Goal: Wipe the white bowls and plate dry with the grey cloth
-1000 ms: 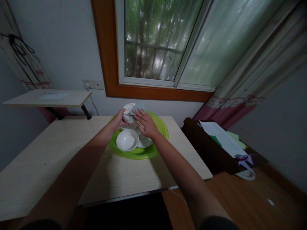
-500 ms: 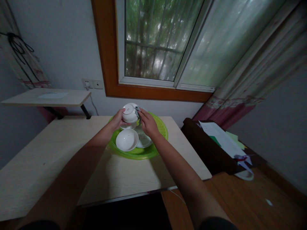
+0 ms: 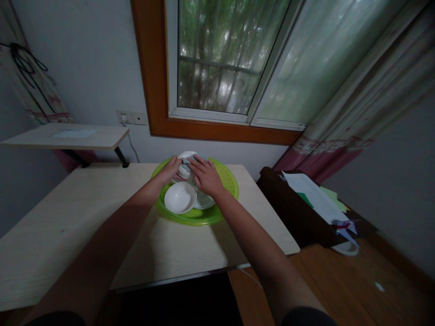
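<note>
Over a lime-green plastic basin (image 3: 190,220), my left hand (image 3: 170,170) grips a white bowl (image 3: 184,171) by its side, the bowl's underside turned up. My right hand (image 3: 206,176) lies over the bowl with a grey-green cloth (image 3: 186,160) under its fingers, pressed on the bowl's outside. Part of the bowl is hidden behind both hands. Inside the basin, a second white bowl (image 3: 180,198) sits upright at the near left. Beside it is a pale plate (image 3: 205,202), partly covered by my right hand. Another white dish shows only slightly beneath the held bowl.
The basin stands on a light wooden table (image 3: 183,253) near the wall. A raised shelf (image 3: 44,138) on black legs is at the left. To the right, a dark brown piece of furniture (image 3: 292,203) carries papers (image 3: 311,194). Behind the table is a window (image 3: 220,59).
My right hand has moved left and across the bowl, spreading the cloth over its outside. The held bowl has dropped slightly and is more covered now.
</note>
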The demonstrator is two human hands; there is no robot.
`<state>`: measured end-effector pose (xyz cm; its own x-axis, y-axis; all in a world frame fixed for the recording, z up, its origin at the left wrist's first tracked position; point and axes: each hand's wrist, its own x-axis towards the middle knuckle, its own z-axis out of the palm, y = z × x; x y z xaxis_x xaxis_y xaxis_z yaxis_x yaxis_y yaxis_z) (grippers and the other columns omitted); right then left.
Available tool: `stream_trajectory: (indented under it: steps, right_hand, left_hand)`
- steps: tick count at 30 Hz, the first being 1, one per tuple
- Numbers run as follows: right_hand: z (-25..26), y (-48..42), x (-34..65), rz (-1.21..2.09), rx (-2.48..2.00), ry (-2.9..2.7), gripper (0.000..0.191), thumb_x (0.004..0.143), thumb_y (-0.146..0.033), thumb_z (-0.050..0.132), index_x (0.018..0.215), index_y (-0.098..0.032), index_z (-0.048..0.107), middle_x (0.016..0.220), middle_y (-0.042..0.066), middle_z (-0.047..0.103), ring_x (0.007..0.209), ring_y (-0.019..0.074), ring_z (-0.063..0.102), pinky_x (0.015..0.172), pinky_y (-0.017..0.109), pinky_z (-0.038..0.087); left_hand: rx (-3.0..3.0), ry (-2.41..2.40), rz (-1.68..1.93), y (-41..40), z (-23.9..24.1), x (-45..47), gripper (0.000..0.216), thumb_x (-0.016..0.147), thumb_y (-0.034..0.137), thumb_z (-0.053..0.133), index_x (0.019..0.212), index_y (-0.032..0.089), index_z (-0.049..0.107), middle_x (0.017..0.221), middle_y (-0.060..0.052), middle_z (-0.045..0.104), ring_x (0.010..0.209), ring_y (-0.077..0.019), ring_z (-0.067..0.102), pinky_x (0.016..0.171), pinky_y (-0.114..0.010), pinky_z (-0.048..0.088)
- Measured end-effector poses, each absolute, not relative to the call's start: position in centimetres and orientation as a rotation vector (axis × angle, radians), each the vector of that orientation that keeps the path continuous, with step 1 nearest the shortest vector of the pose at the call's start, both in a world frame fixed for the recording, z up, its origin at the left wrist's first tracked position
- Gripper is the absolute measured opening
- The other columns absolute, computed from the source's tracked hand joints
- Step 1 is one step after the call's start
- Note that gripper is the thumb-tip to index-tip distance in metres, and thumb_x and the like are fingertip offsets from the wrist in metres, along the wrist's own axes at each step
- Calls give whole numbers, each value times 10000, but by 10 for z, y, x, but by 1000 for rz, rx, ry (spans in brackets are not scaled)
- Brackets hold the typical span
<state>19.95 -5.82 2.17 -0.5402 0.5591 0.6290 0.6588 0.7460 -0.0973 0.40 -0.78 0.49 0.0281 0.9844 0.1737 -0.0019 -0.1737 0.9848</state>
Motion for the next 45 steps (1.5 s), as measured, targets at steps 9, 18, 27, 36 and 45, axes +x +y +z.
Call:
stream_trajectory:
  steps: [9,18,27,36,45]
  right_hand:
    - [22,-56,199,-202,-963,-2192,359,1021,-278,511,1342,-260,672,1487,73,615,1525,281,393,1290,614,173]
    - [24,-57,198,-181,-911,-2246,378,1014,-254,510,1363,-268,655,1538,42,567,1543,274,363,1298,612,159]
    - [11,-33,215,68,-1050,-1723,468,1028,-431,453,1408,-218,623,1506,129,564,1409,283,498,1238,514,356]
    - [5,-24,221,609,-1050,-1639,644,831,-614,717,1332,-219,628,1362,97,636,1285,282,565,1154,467,425]
    - [5,-29,217,278,-1081,-1692,773,686,-505,890,1291,-185,532,1274,125,581,1202,293,564,1090,459,463]
  left_hand:
    - [1323,1107,1257,-3,8,4,409,868,447,658,1216,244,585,1175,-99,690,859,-227,696,585,-335,599]
    - [1347,1083,1234,-4,8,6,423,835,444,705,1208,260,628,1176,-97,705,921,-240,706,639,-333,597]
    - [1537,1081,1363,7,-3,-1,619,791,398,741,1347,219,536,1413,-129,609,1230,-283,628,945,-399,584]
    - [1759,928,1328,24,-20,-7,878,689,446,822,1446,220,440,1475,-155,557,1318,-314,579,1113,-473,475]
    - [1711,804,1237,4,-1,-4,954,669,386,861,1497,261,404,1510,-155,527,1339,-311,556,1089,-418,487]
